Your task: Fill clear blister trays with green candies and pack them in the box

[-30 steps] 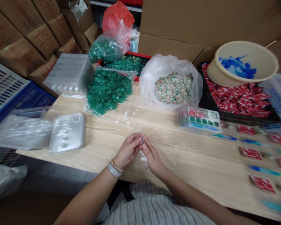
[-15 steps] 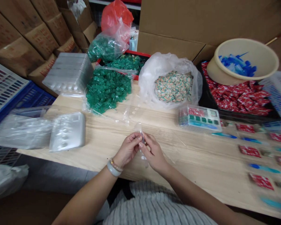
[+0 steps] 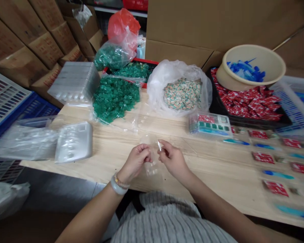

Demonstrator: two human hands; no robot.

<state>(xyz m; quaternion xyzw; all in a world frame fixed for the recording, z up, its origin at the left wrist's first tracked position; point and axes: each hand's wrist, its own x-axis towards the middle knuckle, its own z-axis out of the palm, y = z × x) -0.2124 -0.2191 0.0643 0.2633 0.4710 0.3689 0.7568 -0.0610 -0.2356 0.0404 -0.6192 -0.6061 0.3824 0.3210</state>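
Observation:
My left hand point(image 3: 136, 159) and my right hand point(image 3: 172, 159) hover over the near edge of the wooden table point(image 3: 212, 175), a short gap between them. Both pinch a thin clear plastic tray point(image 3: 152, 161) that hangs between the fingers and is hard to make out. A grey bangle and a bead bracelet circle my left wrist. A filled tray point(image 3: 209, 123) with red, green and blue pieces lies just beyond my right hand.
Bags of green pieces point(image 3: 115, 96) and of orange-green sachets point(image 3: 182, 93) sit at the back. A black tray of red sachets point(image 3: 250, 103) and a beige bowl of blue sticks point(image 3: 250, 67) stand right. Empty clear trays point(image 3: 73, 141) lie left. Cardboard boxes point(image 3: 205, 23) line the rear.
My hands have drawn apart, spreading the clear plastic piece between them. The view has shifted slightly to the right.

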